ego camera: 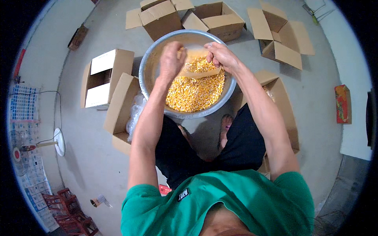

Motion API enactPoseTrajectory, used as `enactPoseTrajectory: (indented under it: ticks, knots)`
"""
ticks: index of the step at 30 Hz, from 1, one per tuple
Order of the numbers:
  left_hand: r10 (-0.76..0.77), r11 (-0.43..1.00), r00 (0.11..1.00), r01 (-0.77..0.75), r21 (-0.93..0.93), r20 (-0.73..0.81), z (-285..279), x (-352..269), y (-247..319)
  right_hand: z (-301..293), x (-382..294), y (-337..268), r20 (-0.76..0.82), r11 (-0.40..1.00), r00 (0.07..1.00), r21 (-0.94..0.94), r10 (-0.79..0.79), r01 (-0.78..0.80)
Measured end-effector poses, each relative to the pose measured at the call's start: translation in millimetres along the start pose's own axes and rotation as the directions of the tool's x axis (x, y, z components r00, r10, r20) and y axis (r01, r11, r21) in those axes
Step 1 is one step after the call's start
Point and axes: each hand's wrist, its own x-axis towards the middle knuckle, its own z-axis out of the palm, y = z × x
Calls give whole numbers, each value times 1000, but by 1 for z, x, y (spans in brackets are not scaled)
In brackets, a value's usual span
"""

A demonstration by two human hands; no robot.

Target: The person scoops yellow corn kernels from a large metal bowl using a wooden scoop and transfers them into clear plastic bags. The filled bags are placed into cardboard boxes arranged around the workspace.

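Observation:
A wide metal basin (143,79) stands before my knees, with a heap of loose yellow corn kernels (192,93) inside. Above the heap is a clear plastic bag (197,75) partly filled with kernels. My right hand (223,57) pinches the bag's upper right edge between thumb and fingers. At the bag's left side is my left hand (172,62), blurred, its fingers curled beside the bag's mouth; whether it grips the plastic cannot be made out.
Open cardboard boxes (227,28) surround the basin. Clear plastic bags (136,113) fill a box at left; another box (285,118) stands beside my right leg. Farther left are a standing fan (20,155) and wooden chairs (69,211). A red box (342,104) is by the right wall.

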Motion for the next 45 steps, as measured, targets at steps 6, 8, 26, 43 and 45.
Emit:
enactPoseTrajectory:
  ticks: [6, 8, 26, 43, 45]
  knots:
    - [-354, 875, 508, -117, 470, 786, 44, -48, -15, 10, -4, -7, 32, 999, 998, 14, 51, -51]
    - [-326, 908, 476, -83, 411, 817, 42, -50, -26, 12, -2, -5, 29, 997, 997, 11, 70, -70]
    - [-611, 791, 703, 535, 295, 363, -11, -36, -147, 27, -12, -9, -30, 997, 999, 59, 41, -39]
    - [-679, 710, 500, 259, 655, 538, 19, -96, -72, 23, -17, -2, 1, 999, 999, -25, 39, -39]
    - [-637, 710, 650, 288, 643, 413, 28, -115, -60, 23, -15, 0, 16, 1000, 1000, -17, 20, -20]
